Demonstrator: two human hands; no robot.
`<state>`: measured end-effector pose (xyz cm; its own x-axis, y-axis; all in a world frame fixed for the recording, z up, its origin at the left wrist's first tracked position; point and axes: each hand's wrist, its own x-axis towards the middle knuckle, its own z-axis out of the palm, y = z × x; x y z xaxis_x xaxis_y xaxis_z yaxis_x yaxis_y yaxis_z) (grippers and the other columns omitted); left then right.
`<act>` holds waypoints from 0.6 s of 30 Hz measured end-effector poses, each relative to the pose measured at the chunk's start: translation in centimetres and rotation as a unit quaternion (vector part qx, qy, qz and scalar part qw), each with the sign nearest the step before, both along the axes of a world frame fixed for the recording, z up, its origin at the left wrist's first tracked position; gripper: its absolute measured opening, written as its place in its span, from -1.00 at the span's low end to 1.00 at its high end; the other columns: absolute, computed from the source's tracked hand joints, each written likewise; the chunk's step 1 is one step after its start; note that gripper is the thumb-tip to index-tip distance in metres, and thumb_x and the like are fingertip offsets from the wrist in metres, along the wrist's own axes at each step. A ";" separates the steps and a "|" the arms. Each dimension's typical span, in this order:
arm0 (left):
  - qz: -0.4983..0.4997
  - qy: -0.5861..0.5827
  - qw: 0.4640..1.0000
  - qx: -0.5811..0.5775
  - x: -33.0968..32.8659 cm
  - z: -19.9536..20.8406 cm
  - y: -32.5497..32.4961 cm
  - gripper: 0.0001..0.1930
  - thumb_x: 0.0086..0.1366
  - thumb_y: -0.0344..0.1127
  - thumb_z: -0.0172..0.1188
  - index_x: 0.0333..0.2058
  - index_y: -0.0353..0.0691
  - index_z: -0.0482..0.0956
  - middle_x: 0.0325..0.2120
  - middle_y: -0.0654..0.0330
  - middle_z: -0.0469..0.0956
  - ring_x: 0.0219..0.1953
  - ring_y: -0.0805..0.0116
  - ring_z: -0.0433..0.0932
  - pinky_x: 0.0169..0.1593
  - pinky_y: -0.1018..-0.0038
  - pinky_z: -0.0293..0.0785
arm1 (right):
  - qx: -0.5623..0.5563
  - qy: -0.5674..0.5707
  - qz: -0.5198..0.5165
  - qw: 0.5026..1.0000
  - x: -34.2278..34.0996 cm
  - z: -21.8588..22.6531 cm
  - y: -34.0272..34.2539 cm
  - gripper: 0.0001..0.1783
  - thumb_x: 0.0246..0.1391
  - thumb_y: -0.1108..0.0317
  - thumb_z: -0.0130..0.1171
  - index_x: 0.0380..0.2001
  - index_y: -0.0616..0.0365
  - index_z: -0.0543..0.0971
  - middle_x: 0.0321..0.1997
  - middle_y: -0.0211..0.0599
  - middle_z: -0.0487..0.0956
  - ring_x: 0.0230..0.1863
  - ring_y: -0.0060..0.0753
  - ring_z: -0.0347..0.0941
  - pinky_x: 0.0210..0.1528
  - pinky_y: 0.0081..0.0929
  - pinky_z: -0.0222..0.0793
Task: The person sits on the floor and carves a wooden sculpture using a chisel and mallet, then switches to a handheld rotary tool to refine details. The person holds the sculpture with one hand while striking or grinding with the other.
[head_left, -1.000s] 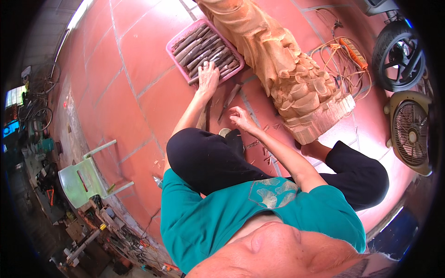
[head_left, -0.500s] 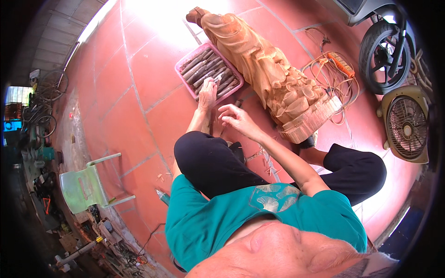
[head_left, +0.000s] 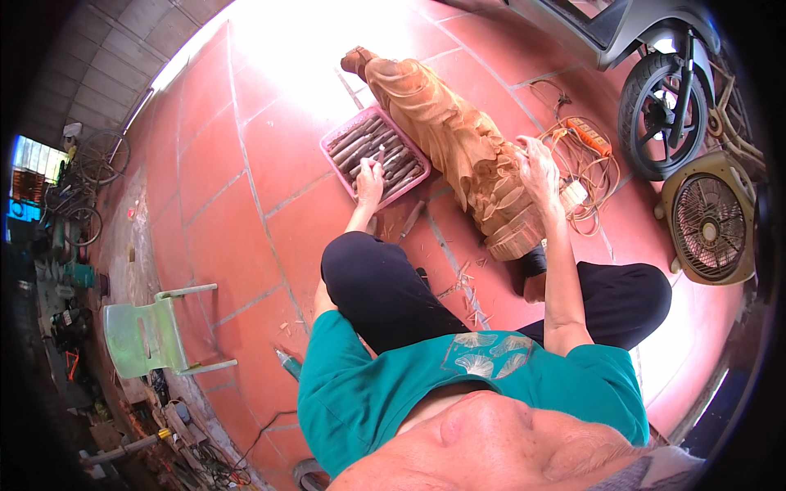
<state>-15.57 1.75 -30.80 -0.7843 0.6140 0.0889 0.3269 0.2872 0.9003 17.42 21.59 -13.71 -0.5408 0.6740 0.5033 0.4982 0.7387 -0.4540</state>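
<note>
My left hand [head_left: 370, 182] is at the near edge of a pink plastic tray [head_left: 419, 182] filled with several wooden-handled carving tools. Its fingers are closed around a slim carving chisel [head_left: 381, 153] that points away over the others. To the right lies a large wooden carving [head_left: 442, 123] with flowing folds and a leafy lower part, slanting across the floor. My right hand [head_left: 538, 173] rests against the right side of its broad near end, fingers loosely bent and apart, holding nothing. Another wooden-handled tool [head_left: 413, 219] lies on the floor near the tray.
Wood chips [head_left: 471, 282] are scattered before my crossed legs. Right of the carving are an orange power strip [head_left: 588, 137] with tangled cords, a motorbike wheel [head_left: 661, 114] and a fan [head_left: 709, 229]. A green chair [head_left: 147, 335] stands left, near a teal power tool [head_left: 288, 362].
My right hand has moved right, from near the tray to the carving's near end. My left hand stays at the tray. The floor tool shows more fully.
</note>
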 end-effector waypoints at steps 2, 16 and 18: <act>0.007 0.040 0.998 0.044 -2.3 1.5 -0.7 -0.84 0.42 -0.31 0.08 -0.11 -0.23 0.43 -0.44 0.01 0.62 -0.34 0.00 0.65 -0.23 0.13 0.52 | -0.049 -0.035 0.010 0.998 0.6 -2.0 1.0 -0.64 0.20 0.25 0.22 0.03 0.11 0.56 -0.11 -0.15 0.66 0.00 -0.12 0.57 0.05 -0.24 0.45; -0.179 0.376 0.902 -0.114 -3.0 19.0 8.8 -0.72 0.33 -0.34 0.10 0.00 -0.08 0.55 -0.16 -0.05 0.58 -0.05 -0.10 0.56 0.02 0.02 0.43 | -0.046 -0.138 -0.014 0.989 -1.5 -0.6 -2.8 -0.41 0.03 -0.13 0.29 0.05 -0.04 0.57 0.16 -0.31 0.50 0.31 -0.12 0.27 0.32 0.34 0.02; -0.204 0.365 0.891 -0.177 -0.5 19.0 10.8 -0.65 0.35 -0.33 0.01 0.08 -0.05 0.55 -0.12 -0.07 0.54 -0.03 -0.16 0.52 0.08 -0.02 0.40 | -0.071 -0.139 -0.017 0.988 -1.0 -1.0 -2.1 -0.43 0.06 -0.11 0.28 0.05 -0.02 0.56 0.15 -0.31 0.51 0.30 -0.12 0.27 0.32 0.31 0.04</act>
<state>-16.05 12.56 -11.76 -0.3024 0.9255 0.2279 0.9303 0.2345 0.2820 16.43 19.50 -14.70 -0.6203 0.7474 0.2378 0.6419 0.6580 -0.3937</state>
